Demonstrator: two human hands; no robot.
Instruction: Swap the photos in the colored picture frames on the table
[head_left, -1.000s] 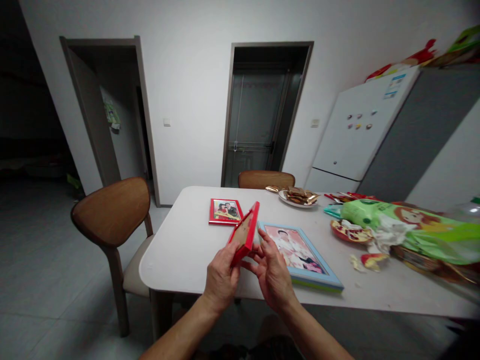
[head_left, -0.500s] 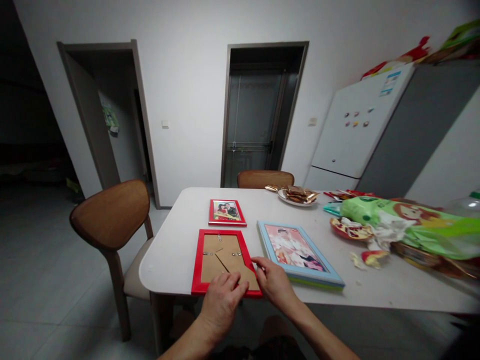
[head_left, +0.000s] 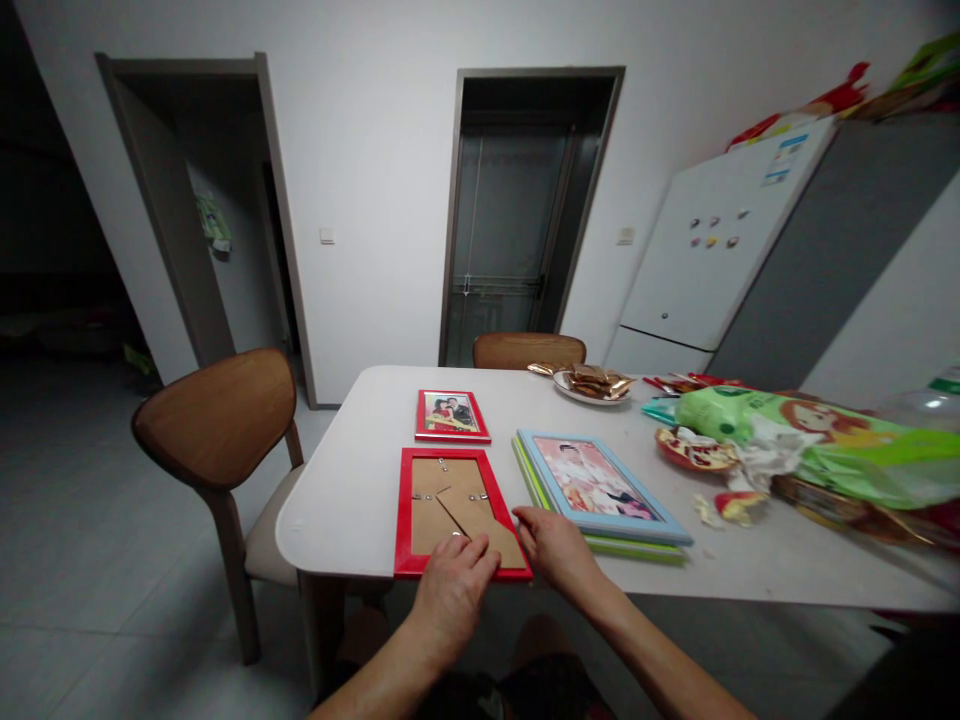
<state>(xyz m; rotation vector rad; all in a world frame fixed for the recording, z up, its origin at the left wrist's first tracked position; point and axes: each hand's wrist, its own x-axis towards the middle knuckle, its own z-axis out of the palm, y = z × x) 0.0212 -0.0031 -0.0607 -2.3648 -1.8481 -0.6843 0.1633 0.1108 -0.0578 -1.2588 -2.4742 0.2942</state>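
Note:
A red picture frame (head_left: 405, 505) lies face down at the table's near edge, its brown backing board (head_left: 450, 480) up, with metal clips and a thin dark slanted piece on it. My left hand (head_left: 455, 585) rests on the lower part of the board, fingers bent over it. Beside the frame's right rim, my right hand (head_left: 559, 550) has its fingers pinched together at the edge; the exact grip is hidden. At the board's lower right corner, brown material overlaps the red rim. Close to my right hand lies a light blue picture frame (head_left: 600, 480) with a photo, stacked on a green frame (head_left: 637, 548).
A smaller red photo frame (head_left: 451, 415) lies face up behind. Farther right are a plate (head_left: 592, 398) of gold packets, fruit peel (head_left: 697, 452) and a green bag (head_left: 832, 435). Wooden chairs (head_left: 217, 415) stand at the left and behind the table (head_left: 337, 530).
The face-down red frame has slid slightly right with both hands. The blue frame has shifted on its stack, so more of the green frame shows along its left side.

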